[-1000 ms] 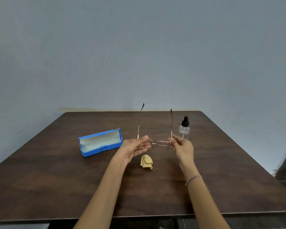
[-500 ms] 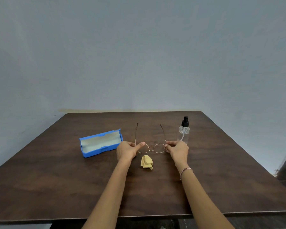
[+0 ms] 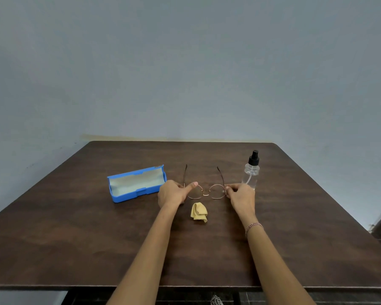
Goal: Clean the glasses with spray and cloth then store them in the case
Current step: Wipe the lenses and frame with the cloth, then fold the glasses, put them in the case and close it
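Nearest on the dark wood-grain table (image 3: 75,238): one crumpled yellow cloth (image 3: 199,212) with a zigzag edge. Beyond it, the glasses (image 3: 205,194): thin gold wire, round lenses, temples unfolded and pointing away, low at the tabletop. My left hand (image 3: 173,194) pinches the left hinge, my right hand (image 3: 240,195) the right. Farther left: blue plastic case (image 3: 136,183), open, pale lining. Farthest right: clear spray bottle (image 3: 251,171), black nozzle, upright.

A dark brown wood-grain counter (image 3: 295,238) carries an open blue glasses case (image 3: 136,183) with pale lining at the left. Thin-rimmed round glasses (image 3: 206,191) sit mid-counter with arms unfolded, a crumpled yellow cloth (image 3: 199,212) just nearer. A clear spray bottle (image 3: 251,172) stands upright at the right.
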A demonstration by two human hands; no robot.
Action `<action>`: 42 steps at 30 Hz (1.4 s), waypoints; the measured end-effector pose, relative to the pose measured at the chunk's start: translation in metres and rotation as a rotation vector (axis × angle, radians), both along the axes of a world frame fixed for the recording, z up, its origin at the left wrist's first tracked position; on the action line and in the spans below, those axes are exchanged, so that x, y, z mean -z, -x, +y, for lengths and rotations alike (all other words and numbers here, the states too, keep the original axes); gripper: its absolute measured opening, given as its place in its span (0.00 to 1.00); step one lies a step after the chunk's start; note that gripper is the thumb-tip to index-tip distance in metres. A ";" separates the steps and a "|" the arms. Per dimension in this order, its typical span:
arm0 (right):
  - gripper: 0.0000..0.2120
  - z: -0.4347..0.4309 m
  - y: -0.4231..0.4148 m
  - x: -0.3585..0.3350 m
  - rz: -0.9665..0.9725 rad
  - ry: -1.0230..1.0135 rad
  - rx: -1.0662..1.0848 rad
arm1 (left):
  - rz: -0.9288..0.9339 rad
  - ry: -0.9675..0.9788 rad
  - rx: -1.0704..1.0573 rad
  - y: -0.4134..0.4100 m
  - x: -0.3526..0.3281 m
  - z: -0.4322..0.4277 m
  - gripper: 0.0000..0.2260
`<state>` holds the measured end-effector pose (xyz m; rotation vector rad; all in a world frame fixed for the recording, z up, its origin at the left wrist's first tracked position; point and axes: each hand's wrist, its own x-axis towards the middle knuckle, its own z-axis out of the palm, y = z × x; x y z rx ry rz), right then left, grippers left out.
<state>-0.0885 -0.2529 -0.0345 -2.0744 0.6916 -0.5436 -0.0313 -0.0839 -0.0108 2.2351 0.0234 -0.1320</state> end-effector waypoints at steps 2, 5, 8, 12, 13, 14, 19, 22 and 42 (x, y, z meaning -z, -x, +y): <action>0.10 0.003 0.007 -0.007 0.035 0.094 -0.005 | -0.039 -0.011 -0.017 0.001 0.001 0.002 0.28; 0.10 0.011 0.026 -0.018 -0.013 0.175 0.035 | -0.181 -0.003 -0.094 0.015 -0.001 0.005 0.32; 0.08 0.026 0.041 -0.023 -0.096 0.141 0.011 | -0.262 0.022 -0.098 0.029 0.003 0.009 0.24; 0.09 0.049 0.046 -0.017 -0.010 0.127 -0.204 | -0.223 -0.029 -0.024 0.041 0.008 0.015 0.14; 0.10 0.052 0.047 -0.015 0.022 0.117 -0.241 | -0.195 -0.043 0.001 0.043 0.010 0.017 0.13; 0.10 0.056 0.048 -0.013 0.043 0.099 -0.270 | -0.167 -0.047 0.025 0.044 0.013 0.018 0.12; 0.12 0.068 0.052 -0.008 0.037 0.089 -0.301 | -0.114 -0.005 0.122 0.055 0.020 0.019 0.09; 0.11 0.071 0.055 -0.007 0.020 0.121 -0.277 | -0.113 0.019 0.150 0.058 0.020 0.020 0.07; 0.09 0.098 0.057 -0.016 -0.301 0.076 -0.174 | 0.373 0.909 0.072 0.072 -0.015 0.065 0.05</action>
